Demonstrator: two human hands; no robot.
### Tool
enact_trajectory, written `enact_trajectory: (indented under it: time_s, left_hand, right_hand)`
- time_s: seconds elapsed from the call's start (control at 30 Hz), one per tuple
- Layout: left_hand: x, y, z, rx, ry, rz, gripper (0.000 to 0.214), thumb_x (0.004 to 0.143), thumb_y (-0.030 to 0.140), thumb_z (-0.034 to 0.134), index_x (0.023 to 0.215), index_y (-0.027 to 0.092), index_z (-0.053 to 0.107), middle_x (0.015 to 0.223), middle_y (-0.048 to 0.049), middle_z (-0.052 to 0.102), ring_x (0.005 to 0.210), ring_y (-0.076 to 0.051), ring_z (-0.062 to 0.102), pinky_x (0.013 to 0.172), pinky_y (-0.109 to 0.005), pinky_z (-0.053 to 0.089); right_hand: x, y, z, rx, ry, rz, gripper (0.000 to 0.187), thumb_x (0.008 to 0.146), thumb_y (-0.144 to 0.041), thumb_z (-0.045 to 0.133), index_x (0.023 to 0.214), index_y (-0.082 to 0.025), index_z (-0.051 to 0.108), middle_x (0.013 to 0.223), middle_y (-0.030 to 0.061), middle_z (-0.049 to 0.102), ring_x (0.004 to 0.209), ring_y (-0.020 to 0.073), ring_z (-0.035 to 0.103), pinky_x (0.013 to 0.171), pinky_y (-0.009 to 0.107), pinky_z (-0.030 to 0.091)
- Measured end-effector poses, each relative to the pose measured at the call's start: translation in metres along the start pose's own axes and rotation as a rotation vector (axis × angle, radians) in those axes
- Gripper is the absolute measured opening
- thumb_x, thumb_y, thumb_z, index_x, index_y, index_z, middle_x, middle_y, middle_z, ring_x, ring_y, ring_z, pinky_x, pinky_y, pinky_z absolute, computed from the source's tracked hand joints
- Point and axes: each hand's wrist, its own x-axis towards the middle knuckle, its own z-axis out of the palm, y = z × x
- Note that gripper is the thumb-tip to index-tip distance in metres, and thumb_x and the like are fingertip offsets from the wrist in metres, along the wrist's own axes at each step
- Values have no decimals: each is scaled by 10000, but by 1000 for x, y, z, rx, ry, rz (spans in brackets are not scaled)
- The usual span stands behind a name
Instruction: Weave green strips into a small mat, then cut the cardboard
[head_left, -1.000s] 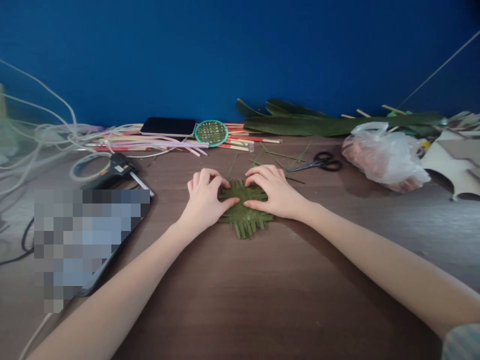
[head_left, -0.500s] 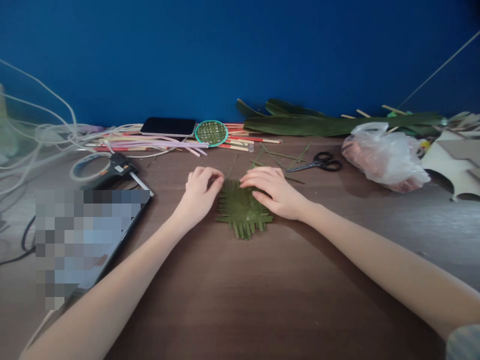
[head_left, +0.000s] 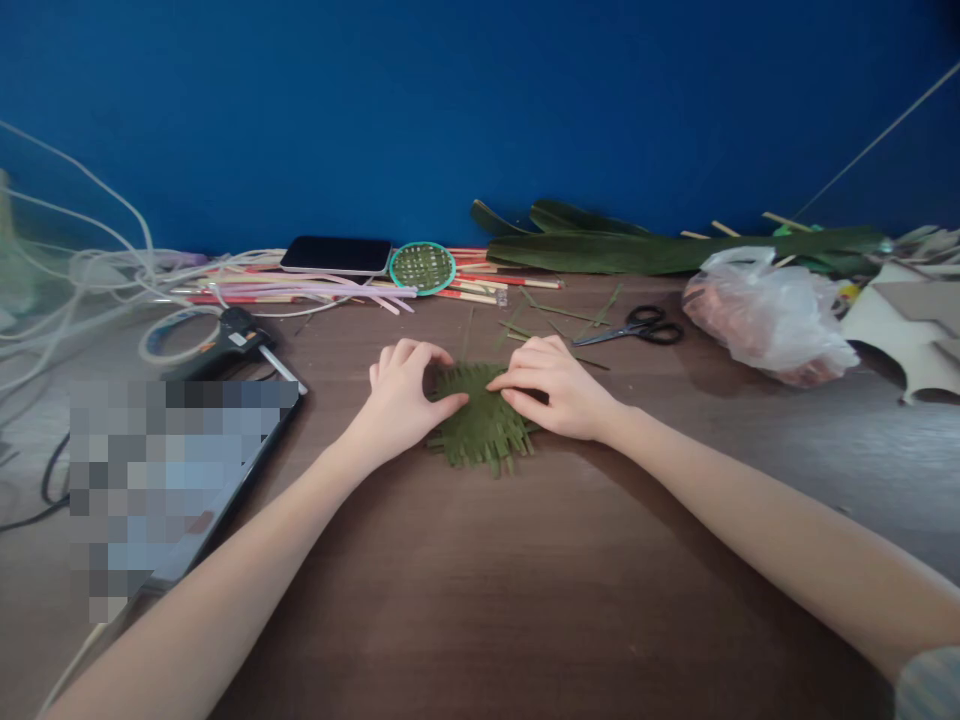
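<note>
2 bare hands are touching 1 fringed mat of woven green leaf strips (head_left: 484, 425), which is lying on the brown wood-grain table (head_left: 450, 590), straight ahead of the person. L hand (head_left: 405, 395) is keeping its thumb & index apart in a loose C, thumb resting on the mat's top, index hovering by its far L corner. R hand (head_left: 559, 385) is laying fingertips on the mat's R part; can't tell if its thumb & index are pinching a strip.

Mat is looking roughly square, so no long axis is standing out; loose strip ends along the near edge are pointing toward the person, a bit to the R. Strips are overlapping too much for an exact count.

Beyond the mat, at least 4 thin leaf offcuts (head_left: 566, 312) are lying near 1 pr. of black-handled scissors (head_left: 630, 328), blades pointing L. Farther back: 1 teal-rimmed woven disc (head_left: 423, 269) is sitting beside 1 black-screened phone (head_left: 337, 255); at least 3 long leaf blades (head_left: 600, 248) are lying along the blue wall (head_left: 480, 110). On the R, 1 clear plastic bag (head_left: 772, 315) is slumping. On the L, 1 glue gun (head_left: 241, 332) is lying behind 1 tablet-like device (head_left: 187, 470), its screen showing only as blurred blocks.
</note>
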Motion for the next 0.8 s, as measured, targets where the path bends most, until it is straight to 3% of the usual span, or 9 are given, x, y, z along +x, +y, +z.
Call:
enact_trajectory:
  time_s: [0.17, 0.23, 0.37, 0.8]
  left_hand:
    - [-2, -2, 4, 94, 65, 66, 326, 686, 322, 708, 938, 202, 540, 1035, -48, 463, 992, -248, 420, 844, -397, 347]
    - [-2, -1, 5, 104, 50, 62, 309, 694, 333, 705, 921, 196, 546, 1021, -48, 454, 997, -252, 417, 846, -400, 346]
    - [-2, 1, 6, 99, 17, 67, 296, 696, 363, 704, 891, 191, 561, 998, -44, 451, 1011, -257, 407, 868, -410, 337]
    - [-4, 2, 7, 117, 15, 72, 281, 691, 377, 705, 823, 170, 568, 991, -49, 443, 1007, -252, 393, 890, -418, 324]
  right_hand:
    - [1, -2, -2, 11, 107, 123, 228, 872, -282, 435, 747, -199, 606, 656, 21, 555, 713, 172, 445, 705, 327, 313]
    - [1, -2, -1, -6, 83, 163, 152, 836, -324, 514, 795, -196, 587, 730, 29, 571, 773, 187, 456, 731, 333, 317]
    - [2, -1, 5, -45, 1, 212, 261, 748, -415, 632, 859, -194, 550, 877, 50, 575, 873, 221, 453, 785, 360, 326]
    - [3, -1, 5, -40, -31, 235, 246, 747, -401, 644, 818, -196, 527, 900, 42, 571, 890, 220, 438, 789, 353, 316]
